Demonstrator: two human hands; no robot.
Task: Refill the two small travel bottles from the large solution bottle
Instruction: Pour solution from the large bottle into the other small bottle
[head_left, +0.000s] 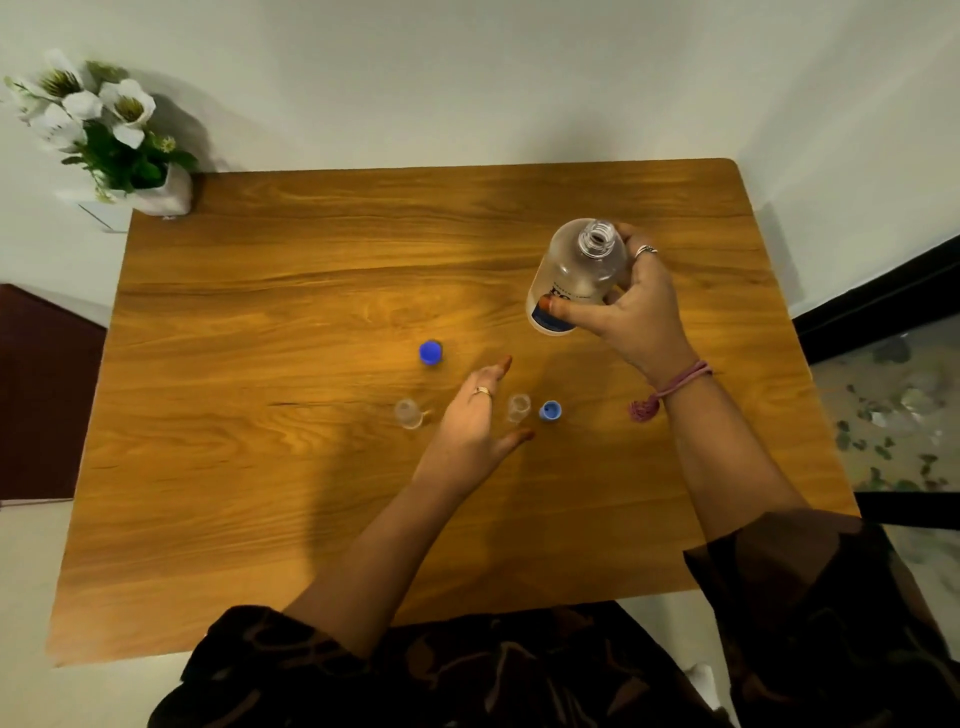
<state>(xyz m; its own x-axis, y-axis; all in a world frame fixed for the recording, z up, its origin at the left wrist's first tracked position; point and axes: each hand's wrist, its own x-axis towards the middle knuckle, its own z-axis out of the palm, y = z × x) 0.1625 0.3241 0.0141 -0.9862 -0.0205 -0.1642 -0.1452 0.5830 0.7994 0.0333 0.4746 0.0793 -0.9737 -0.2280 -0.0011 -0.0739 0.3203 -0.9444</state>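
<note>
- Gripping the large solution bottle uncapped above the desk, the right hand should tip it slowly, mouth close over one travel bottle.
- Left hand is relaxed, holding nothing, between the left travel bottle and the right travel bottle; it should steady the receiving one.
- Both stand open; the dark blue cap and light blue cap lie near.
- Label writing is too blurred to read.

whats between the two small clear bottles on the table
The left hand, open with fingers straight, lies between the left small bottle and the right small bottle in the head view.
</note>
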